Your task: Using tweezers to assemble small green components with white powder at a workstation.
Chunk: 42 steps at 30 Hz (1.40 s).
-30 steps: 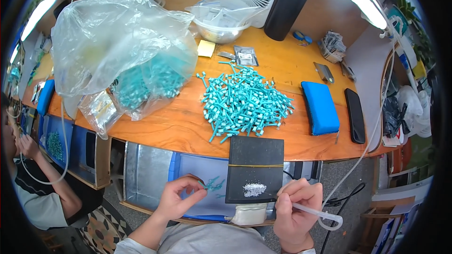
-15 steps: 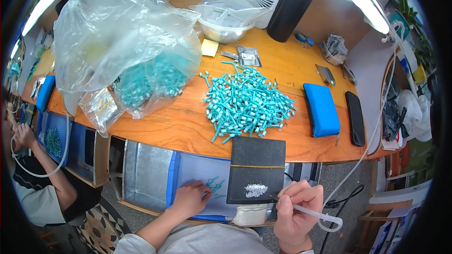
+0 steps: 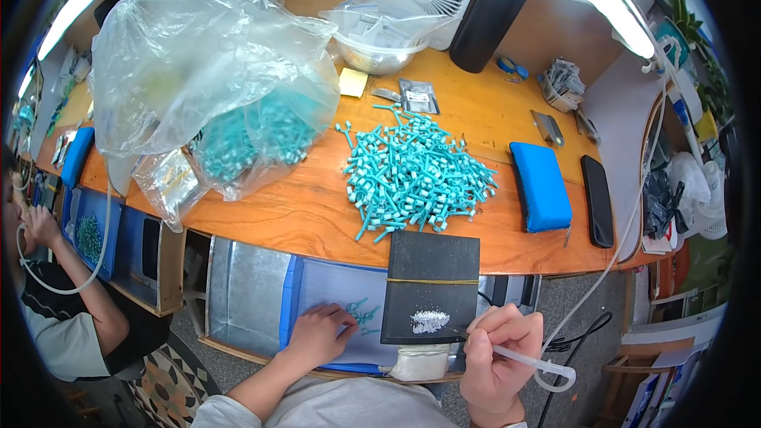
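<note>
My right hand [image 3: 498, 357] is closed round a thin pen-like suction tool [image 3: 515, 355] with a clear hose. Its tip reaches the right side of a heap of tiny shiny stones [image 3: 430, 321]. The stones lie on a flat black block [image 3: 432, 257] with a tan band round it. In the blue tray [image 3: 326, 281] rests my left hand [image 3: 319, 334], fingers bent in and thumb near the index finger; whatever they hold is hidden. Several small teal stemmed pieces [image 3: 363, 313] lie by its fingertips.
A large heap of teal pieces [image 3: 416, 170] covers the middle of the wooden table [image 3: 261, 218]. To its left bulges a clear plastic bag [image 3: 198, 63] with more. A blue case [image 3: 541, 186] and a black case [image 3: 598, 200] lie right. A co-worker's arm [image 3: 87, 285] shows left.
</note>
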### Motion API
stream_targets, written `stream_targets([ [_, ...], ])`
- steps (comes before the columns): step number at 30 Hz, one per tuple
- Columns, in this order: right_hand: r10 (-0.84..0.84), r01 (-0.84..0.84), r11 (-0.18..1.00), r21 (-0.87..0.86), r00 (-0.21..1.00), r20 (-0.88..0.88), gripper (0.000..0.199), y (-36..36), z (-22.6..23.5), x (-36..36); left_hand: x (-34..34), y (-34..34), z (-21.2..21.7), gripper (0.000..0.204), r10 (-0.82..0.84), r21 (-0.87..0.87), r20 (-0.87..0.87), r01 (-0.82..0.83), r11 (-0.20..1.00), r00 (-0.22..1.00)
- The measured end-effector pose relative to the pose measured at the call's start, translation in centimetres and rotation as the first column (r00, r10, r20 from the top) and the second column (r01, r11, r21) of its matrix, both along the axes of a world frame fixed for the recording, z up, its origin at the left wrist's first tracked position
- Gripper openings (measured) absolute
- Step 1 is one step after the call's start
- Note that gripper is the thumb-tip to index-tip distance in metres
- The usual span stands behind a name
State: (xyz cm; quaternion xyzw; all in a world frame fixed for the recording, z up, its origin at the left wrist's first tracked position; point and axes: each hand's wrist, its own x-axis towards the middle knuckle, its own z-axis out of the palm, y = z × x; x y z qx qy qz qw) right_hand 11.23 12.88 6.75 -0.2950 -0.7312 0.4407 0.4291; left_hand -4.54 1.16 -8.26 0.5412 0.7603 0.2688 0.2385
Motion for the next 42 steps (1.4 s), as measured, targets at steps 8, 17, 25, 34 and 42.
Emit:
stream_targets([
  [8,-0.018,0.019,1.0,0.015,0.999,-0.044,0.018,0.0,-0.1,0.1,-1.6,0.7,4.5,0.005,-0.083,0.357,0.355,-0.052,0.933,0.931],
  [17,0.178,-0.166,0.982,0.095,0.975,-0.135,0.015,-0.4,0.9,1.2,-4.8,4.3,13.8,0.011,0.202,0.736,-0.048,-0.102,0.67,0.978],
  [25,0.123,-0.117,0.992,0.05,0.982,-0.144,0.016,-1.3,1.1,2.2,-5.0,7.9,16.1,0.015,0.395,0.666,-0.223,-0.157,0.729,0.891],
  [34,0.124,-0.118,0.992,0.049,0.978,-0.167,0.015,-1.0,0.6,2.3,-5.5,8.4,15.8,0.014,0.336,0.643,-0.272,-0.089,0.761,0.902],
  [42,0.146,-0.138,0.989,0.058,0.977,-0.157,0.015,-1.0,0.8,2.3,-6.1,7.3,16.6,0.015,0.266,0.632,-0.128,-0.128,0.764,0.956],
])
